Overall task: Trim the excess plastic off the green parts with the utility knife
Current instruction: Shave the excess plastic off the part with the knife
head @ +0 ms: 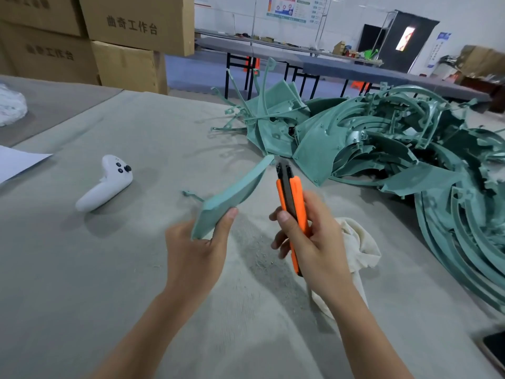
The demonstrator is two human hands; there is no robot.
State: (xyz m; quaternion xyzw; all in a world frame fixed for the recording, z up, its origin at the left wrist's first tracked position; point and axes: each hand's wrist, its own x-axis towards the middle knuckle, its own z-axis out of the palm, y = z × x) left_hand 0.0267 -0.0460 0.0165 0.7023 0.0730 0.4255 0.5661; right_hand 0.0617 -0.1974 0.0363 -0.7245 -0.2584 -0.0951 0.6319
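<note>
My left hand (195,251) grips the near end of a curved green plastic part (232,194), held edge-up above the table. My right hand (308,242) is closed around an orange and black utility knife (292,203), its tip pointing up and away, close to the far end of the held part. A thin green sprue piece (191,195) lies just left of the held part. A large pile of green parts (382,143) covers the right side of the table.
A white game-style controller (106,183) lies on the grey cloth-covered table (82,269) to the left. A cream rag (355,247) sits under my right hand. Paper (16,162) at the left edge, cardboard boxes (131,36) behind, a phone (496,348) at bottom right.
</note>
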